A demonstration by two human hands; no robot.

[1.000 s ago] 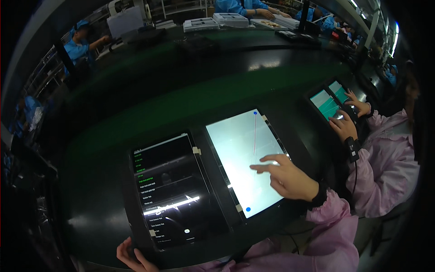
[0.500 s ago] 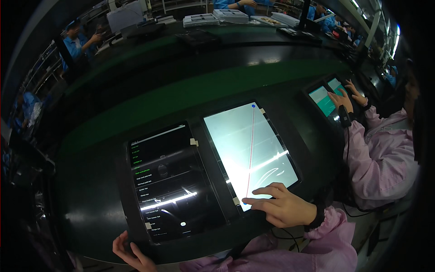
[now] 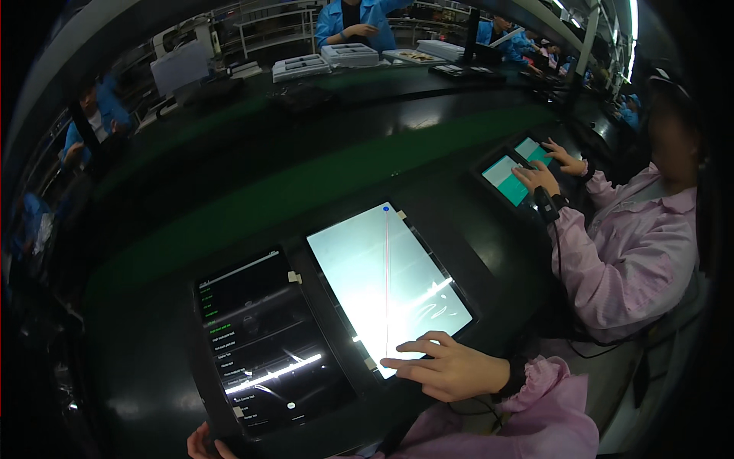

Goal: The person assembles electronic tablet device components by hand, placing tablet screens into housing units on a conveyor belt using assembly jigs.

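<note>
My right hand (image 3: 451, 370) is over the near end of a tablet with a white screen (image 3: 386, 279), its fingers stretched out and apart. The index fingertip touches the glass at the lower left corner. A thin red line runs from that fingertip up to a blue dot near the far edge. Left of it lies a tablet with a black screen (image 3: 267, 329), showing a list in green and white text. My left hand (image 3: 205, 445), partly cut off by the lower edge, rests by the near left corner of the black-screen tablet, thumb and fingers apart, holding nothing.
At right, a co-worker in a pink smock (image 3: 619, 252) touches two smaller tablets with teal and white screens (image 3: 505, 182). White trays (image 3: 348, 55) stand across the dark bench (image 3: 138, 367). Farther back are people in blue (image 3: 355, 23). A cable hangs beside the co-worker's arm.
The whole view has shifted, so the tablets appear lower and further left. My right index fingertip stays at the white screen's lower corner. Less of my left hand shows.
</note>
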